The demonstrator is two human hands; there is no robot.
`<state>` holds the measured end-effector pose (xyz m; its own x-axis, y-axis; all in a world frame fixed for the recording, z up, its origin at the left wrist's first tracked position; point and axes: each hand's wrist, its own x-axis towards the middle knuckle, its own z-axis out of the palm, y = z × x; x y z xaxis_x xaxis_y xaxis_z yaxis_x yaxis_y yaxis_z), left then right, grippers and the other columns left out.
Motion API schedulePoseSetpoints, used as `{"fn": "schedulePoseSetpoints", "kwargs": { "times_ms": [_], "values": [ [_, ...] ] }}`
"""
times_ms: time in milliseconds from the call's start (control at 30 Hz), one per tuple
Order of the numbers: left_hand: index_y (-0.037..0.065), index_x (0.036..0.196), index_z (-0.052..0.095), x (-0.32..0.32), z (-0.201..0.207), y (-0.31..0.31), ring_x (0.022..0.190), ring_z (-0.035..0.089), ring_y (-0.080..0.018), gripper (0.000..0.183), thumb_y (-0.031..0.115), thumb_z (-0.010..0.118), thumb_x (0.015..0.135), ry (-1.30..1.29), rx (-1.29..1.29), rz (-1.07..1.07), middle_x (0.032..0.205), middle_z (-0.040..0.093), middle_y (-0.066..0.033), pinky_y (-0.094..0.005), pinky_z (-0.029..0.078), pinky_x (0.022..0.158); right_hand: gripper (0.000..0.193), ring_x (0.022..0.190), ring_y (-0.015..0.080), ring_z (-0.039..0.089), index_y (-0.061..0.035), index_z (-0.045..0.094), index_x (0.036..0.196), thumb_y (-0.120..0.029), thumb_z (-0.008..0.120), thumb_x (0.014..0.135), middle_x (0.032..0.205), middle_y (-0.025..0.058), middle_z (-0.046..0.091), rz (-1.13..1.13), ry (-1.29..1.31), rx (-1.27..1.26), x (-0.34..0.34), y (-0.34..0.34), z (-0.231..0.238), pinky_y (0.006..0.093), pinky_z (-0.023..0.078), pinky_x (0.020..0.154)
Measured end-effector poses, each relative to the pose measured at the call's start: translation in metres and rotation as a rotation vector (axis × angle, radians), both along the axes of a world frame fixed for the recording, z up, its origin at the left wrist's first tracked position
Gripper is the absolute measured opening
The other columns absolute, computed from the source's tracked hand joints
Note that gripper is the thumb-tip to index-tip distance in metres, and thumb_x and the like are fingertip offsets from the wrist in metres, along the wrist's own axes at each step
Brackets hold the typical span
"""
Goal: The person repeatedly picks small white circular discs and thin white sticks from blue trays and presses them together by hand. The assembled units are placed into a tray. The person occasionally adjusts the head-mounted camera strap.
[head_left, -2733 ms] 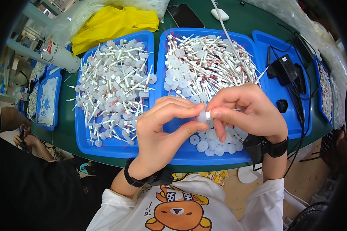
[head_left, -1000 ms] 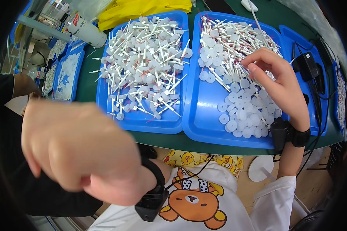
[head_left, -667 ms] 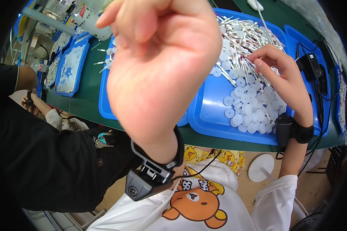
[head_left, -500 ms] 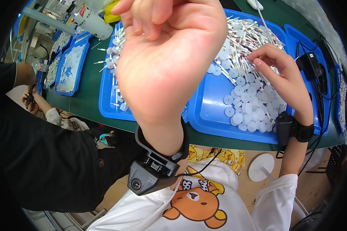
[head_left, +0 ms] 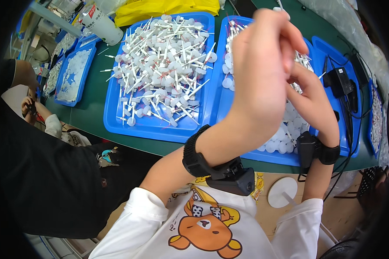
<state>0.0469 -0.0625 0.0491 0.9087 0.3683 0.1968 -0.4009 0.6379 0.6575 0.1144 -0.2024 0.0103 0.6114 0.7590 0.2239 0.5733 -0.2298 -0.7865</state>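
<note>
My left hand [head_left: 261,71] reaches across over the right blue tray [head_left: 218,103], slightly blurred, its fingers bent and closed. Just right of it and lower, my right hand [head_left: 313,97] has its fingers curled in; their tips are partly hidden behind my left hand. What either hand holds, if anything, I cannot make out. Below them in that tray lie loose translucent round discs [head_left: 283,144] and thin white sticks [head_left: 304,62]. The left blue tray [head_left: 149,131] holds a heap of white sticks with discs on them [head_left: 160,64], with fine red strands among them.
Farther right, another blue tray [head_left: 320,45] holds a black adapter [head_left: 340,80] and cables. A white cup [head_left: 100,26] and yellow plastic [head_left: 164,9] stand at the back of the green table [head_left: 95,125]. To the left is a person in black [head_left: 52,172]; a white round stool [head_left: 282,192] is below.
My left hand has swung from over the left tray to the right, beside my right hand. The heap in the left tray has come into sight. My right hand has shifted slightly.
</note>
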Motion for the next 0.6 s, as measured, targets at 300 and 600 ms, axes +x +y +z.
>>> {"fn": "schedulePoseSetpoints", "kwargs": {
  "times_ms": [300,600],
  "values": [
    [0.008,0.068,0.057,0.004,-0.016,-0.026,0.054,0.033,-0.0062,0.035,0.03,0.05,0.094,0.207,0.169,-0.072,0.053,0.04,0.0044,-0.0259,0.028,0.057,0.02,0.089,0.02,0.062,0.0029,0.061,0.101,-0.013,0.063,0.089,0.095,0.0114,0.066,-0.139,0.063,-0.045,-0.005,-0.008,-0.007,0.0322,0.049,0.072],
    [0.009,0.074,0.054,0.012,-0.031,-0.02,0.055,0.033,-0.0077,0.029,0.03,0.049,0.094,0.253,0.038,-0.191,0.055,0.039,0.0047,-0.0258,0.03,0.058,0.02,0.089,0.0215,0.061,0.0034,0.058,0.101,-0.003,0.057,0.082,0.095,0.0136,0.064,-0.046,0.061,-0.038,0.0,-0.006,-0.007,0.0335,0.049,0.078]
  ]
}}
